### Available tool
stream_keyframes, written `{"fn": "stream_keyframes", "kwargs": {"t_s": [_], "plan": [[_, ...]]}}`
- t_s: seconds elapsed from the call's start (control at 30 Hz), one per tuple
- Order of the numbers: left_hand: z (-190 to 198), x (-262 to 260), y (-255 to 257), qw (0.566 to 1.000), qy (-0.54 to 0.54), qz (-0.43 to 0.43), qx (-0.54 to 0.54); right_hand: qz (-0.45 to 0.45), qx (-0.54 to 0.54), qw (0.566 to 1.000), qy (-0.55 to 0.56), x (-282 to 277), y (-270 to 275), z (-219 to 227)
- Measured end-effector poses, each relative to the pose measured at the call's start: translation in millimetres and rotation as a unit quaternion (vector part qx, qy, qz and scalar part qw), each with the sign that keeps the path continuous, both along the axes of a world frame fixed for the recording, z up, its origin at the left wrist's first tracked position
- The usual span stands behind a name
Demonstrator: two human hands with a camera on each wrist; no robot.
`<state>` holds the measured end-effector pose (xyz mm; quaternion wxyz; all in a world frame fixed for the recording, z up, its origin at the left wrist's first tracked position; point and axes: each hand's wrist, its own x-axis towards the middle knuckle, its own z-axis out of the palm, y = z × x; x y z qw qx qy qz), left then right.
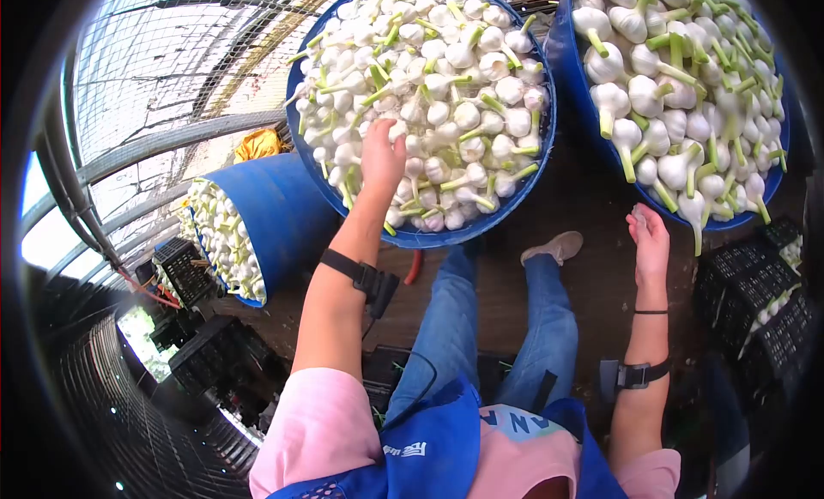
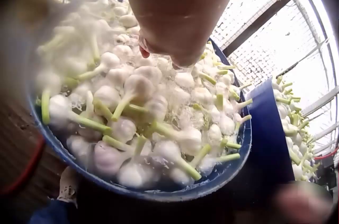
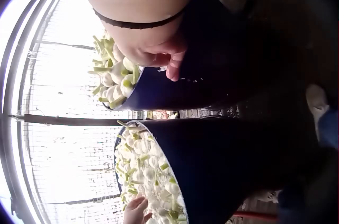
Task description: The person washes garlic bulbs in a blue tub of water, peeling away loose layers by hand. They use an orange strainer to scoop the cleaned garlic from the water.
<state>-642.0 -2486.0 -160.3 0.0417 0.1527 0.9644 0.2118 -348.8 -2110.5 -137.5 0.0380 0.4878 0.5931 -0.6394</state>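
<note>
Garlic [image 1: 438, 113] lay right under my left hand [image 1: 384, 164], the nearer one; right hand [image 1: 651, 246], fingers bent, was just beside another tub [image 1: 570, 66]. Couldn't tell if either gripped anything, tbh.

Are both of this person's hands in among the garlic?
No, only the left hand reaches into the garlic, while the right hand is outside the blue tub on the right.
</note>
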Motion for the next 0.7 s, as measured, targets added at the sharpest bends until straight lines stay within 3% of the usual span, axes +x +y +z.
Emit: {"fn": "stream_keyframes", "kwargs": {"t_s": [0.03, 0.17, 0.23, 0.3, 0.33, 0.5, 0.57, 0.7], "plan": [[0.9, -15.1, 2.2, 0.999, -0.012, 0.041, 0.012, 0.022, 0.024, 0.999, 0.008, -2.9, -0.3, 2.0], [-18.7, -84.2, 32.7, 0.998, 0.05, -0.028, 0.034, 0.161, 0.024, 0.98, 0.116, -27.4, -17.6, 27.7], [-33.6, -114.2, 57.9, 0.995, -0.088, 0.028, 0.029, 0.233, 0.149, 0.959, 0.057, -23.9, -27.1, 20.0], [-87.9, -141.4, 63.7, 0.992, -0.081, -0.012, -0.092, 0.189, 0.114, 0.974, 0.046, -12.1, -34.4, 7.1], [-50.4, -133.9, 88.9, 0.972, -0.161, 0.006, -0.172, 0.167, 0.097, 0.98, 0.042, -6.5, -38.2, 2.1], [-72.8, -103.1, 67.0, 0.996, -0.088, -0.029, -0.016, 0.056, -0.002, 0.998, -0.021, 17.1, -66.1, 5.5], [-70.2, -87.4, 52.7, 0.989, -0.116, -0.054, 0.079, 0.033, -0.016, 0.998, -0.049, 25.0, -75.3, 9.4], [-34.4, -54.3, 47.2, 0.981, -0.156, -0.05, 0.106, 0.022, 0.058, 0.994, -0.088, 67.7, -81.5, 7.9]]}}
